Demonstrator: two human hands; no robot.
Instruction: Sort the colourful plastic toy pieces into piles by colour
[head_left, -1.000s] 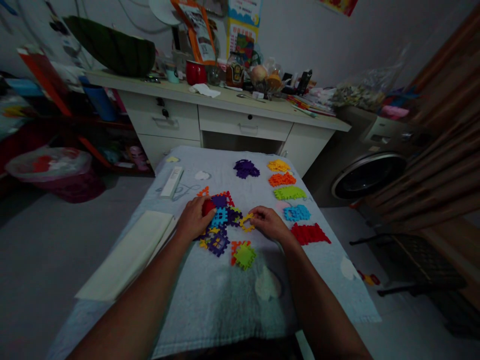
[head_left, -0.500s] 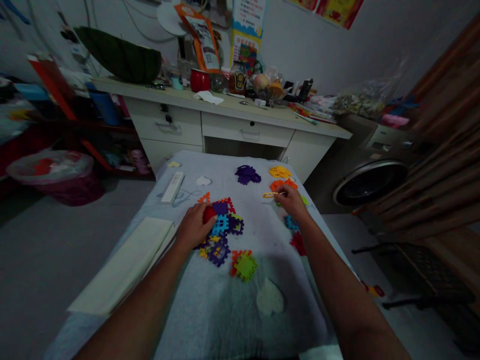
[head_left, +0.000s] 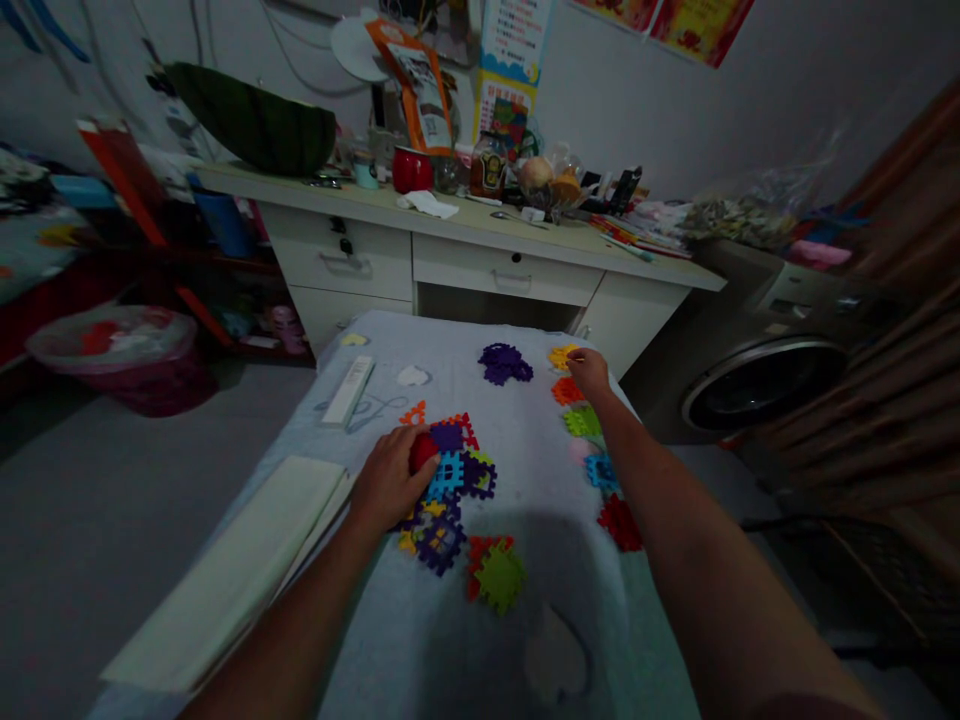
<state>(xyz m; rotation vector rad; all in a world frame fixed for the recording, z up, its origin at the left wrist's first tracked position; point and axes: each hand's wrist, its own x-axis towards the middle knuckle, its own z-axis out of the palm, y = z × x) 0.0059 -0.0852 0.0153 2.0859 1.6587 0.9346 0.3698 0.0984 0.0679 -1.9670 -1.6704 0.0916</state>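
Fingers (head_left: pixel 580 357) of the right hand (head_left: pixel 590 374) are right at the far-right yellow pile (head_left: pixel 559 357), arm (head_left: pixel 697 520) stretched long, grip too small to tell; left hand (head_left: pixel 391 474), palm down, clasps a red piece (head_left: pixel 424 453)!

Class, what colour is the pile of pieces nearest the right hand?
The pile is yellow, as the head view shows.

The mixed pile (head_left: pixel 448 475) is a heap of flat, bumpy-edged bits in many colors, with a held red thing (head_left: pixel 424 453) on its left side. In front of it a green piece (head_left: pixel 501 577) lies partly on an orange piece (head_left: pixel 475 556), and behind it, to the right, is the purple pile (head_left: pixel 505 363). Off to its right, back to front, come the yellow pile (head_left: pixel 560 356), with a yellow piece (head_left: pixel 576 359) held there, orange pile (head_left: pixel 567 391), green pile (head_left: pixel 581 420), blue pile (head_left: pixel 601 470) and red pile (head_left: pixel 619 521).
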